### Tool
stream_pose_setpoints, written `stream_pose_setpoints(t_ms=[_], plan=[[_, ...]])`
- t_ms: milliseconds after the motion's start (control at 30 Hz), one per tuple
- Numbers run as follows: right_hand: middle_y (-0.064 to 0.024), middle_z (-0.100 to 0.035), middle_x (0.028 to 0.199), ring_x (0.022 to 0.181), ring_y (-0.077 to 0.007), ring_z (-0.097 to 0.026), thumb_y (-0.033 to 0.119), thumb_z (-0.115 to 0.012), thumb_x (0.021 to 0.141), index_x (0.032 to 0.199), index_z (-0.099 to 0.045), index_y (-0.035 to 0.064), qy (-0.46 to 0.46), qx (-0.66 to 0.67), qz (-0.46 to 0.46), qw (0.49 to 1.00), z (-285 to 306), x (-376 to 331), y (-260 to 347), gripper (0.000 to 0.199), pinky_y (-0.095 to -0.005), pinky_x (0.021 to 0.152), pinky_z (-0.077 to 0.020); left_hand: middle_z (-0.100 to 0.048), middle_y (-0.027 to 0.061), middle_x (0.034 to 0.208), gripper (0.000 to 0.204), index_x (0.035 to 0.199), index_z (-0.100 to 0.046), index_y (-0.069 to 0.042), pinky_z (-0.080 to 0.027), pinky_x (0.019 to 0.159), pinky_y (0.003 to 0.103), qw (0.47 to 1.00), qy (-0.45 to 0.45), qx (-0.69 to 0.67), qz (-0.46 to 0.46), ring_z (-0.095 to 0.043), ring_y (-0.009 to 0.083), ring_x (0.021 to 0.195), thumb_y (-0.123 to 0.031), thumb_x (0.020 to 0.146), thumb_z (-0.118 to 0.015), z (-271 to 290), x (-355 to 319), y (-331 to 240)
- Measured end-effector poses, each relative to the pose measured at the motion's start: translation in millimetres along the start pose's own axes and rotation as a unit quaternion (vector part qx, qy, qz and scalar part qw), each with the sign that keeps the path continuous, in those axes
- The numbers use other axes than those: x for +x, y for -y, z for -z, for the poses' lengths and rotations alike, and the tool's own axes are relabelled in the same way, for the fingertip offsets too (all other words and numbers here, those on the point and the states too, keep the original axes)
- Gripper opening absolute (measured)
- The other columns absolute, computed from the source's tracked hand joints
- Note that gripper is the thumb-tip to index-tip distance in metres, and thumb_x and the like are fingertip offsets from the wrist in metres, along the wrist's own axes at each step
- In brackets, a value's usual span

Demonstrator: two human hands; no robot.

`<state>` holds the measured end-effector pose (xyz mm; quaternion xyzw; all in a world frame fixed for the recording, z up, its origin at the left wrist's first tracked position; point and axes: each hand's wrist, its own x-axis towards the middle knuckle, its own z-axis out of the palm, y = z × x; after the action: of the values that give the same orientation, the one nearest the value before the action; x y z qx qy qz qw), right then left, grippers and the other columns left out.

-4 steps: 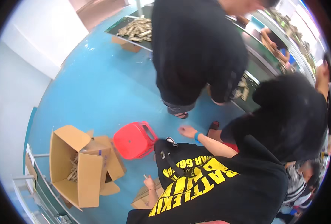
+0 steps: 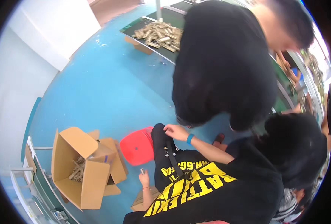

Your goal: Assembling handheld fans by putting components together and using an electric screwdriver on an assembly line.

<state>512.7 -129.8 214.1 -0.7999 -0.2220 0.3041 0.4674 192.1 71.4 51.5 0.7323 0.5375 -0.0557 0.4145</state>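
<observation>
My left hand (image 2: 144, 179) is low at the left, a thin dark band on its wrist. Its fingers are closed on a small pale stick-like piece (image 2: 142, 171), too small to name. Over my dark-trousered knee, my right hand (image 2: 176, 132), with a blue wristband (image 2: 190, 138), has loosely bent, parted fingers and nothing visible in it. A red plastic stool (image 2: 137, 148) stands beyond my left hand, beside my leg. Partly behind my left forearm is a cardboard box (image 2: 138, 203).
Left of the stool, an open carton (image 2: 92, 184) holds several pale pieces (image 2: 77, 170). A person in black (image 2: 223, 63) bends close ahead; another dark-clothed person (image 2: 294, 149) is at my right. Beyond, a green conveyor table (image 2: 135, 25) bears a heap of tan pieces (image 2: 160, 35).
My right hand has moved left and slightly up to my knee. My left hand has shifted slightly left and up with the pale piece. The person in front appears larger and farther right.
</observation>
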Motion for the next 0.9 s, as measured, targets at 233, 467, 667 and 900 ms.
stream_pose_setpoints(t_ms=[233,467,667,900], plan=[[-0.0124,-0.051,0.131,0.127,-0.0342,-0.042,0.012,-0.069,0.077,0.128,-0.052,0.0120,-0.035,-0.198,0.171,0.965,11,114,118,0.055,-0.0453,0.105,-0.0361,-0.070,0.0137,0.086,0.031,0.094,-0.067,-0.012,-0.053,0.069,0.046,0.847,0.191,0.350,-0.350,-0.067,0.0338,0.083,-0.037,0.076,-0.068,57,120,-358],[-0.0200,-0.057,0.119,0.104,-0.0393,-0.057,0.011,-0.063,0.076,0.134,-0.040,0.0114,-0.008,-0.164,-0.026,0.986,65,323,124,0.062,-0.0459,0.087,-0.0468,-0.066,0.0194,0.075,0.011,0.074,-0.067,-0.002,-0.053,0.065,0.047,0.734,0.310,0.331,-0.506,-0.065,0.0391,0.074,-0.010,0.067,-0.066,27,262,-567],[-0.0197,-0.063,0.106,0.094,-0.0405,-0.062,0.017,-0.056,0.084,0.130,-0.042,0.0119,-0.022,-0.115,0.000,0.993,101,489,156,0.049,-0.0490,0.079,-0.0496,-0.067,0.0169,0.087,0.019,0.086,-0.066,-0.005,-0.049,0.076,0.048,0.735,0.302,0.317,-0.518,-0.064,0.0344,0.084,-0.011,0.068,-0.069,75,395,-698],[-0.0188,-0.066,0.097,0.091,-0.0381,-0.063,0.023,-0.055,0.091,0.123,-0.051,0.0115,0.062,0.002,-0.101,0.993,151,733,190,0.034,-0.0447,0.076,-0.0497,-0.065,0.0157,0.103,0.032,0.107,-0.058,-0.005,-0.050,0.080,0.041,0.881,0.154,0.164,-0.417,-0.062,0.0349,0.094,-0.021,0.082,-0.069,144,609,-819]])
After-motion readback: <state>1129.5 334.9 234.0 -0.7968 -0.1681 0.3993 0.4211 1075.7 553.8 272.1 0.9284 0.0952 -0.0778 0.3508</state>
